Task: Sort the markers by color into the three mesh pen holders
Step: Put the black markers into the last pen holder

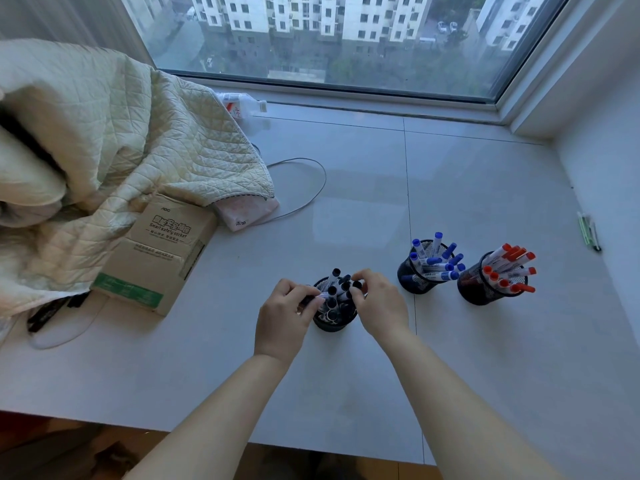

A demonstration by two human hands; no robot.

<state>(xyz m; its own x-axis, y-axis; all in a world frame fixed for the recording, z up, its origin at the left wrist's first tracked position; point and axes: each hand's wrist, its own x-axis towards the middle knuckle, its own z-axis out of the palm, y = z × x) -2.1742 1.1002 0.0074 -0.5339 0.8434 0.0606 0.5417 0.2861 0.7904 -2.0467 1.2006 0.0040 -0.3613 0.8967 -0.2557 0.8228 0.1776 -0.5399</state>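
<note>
Both hands work at the near holder [333, 322], full of black markers [337, 284]. Left hand [282, 315] pinches one black marker at the rim; right hand [379, 301] has fingertips curled onto a cap. Blue holder [414, 280] and red holder [479, 289] look sorted. Slide it in vertically, steady the neighbours, don't tip the cup.

black wire-mesh holders [414, 284], quilted cloth [114, 133], glossy sill [450, 188]

3 pen holders on bench [450, 341]: left holder [334, 322] btwn both hands, middle holder [417, 280] & right holder [479, 292] just beside each other. Box [156, 258] far left.
</note>
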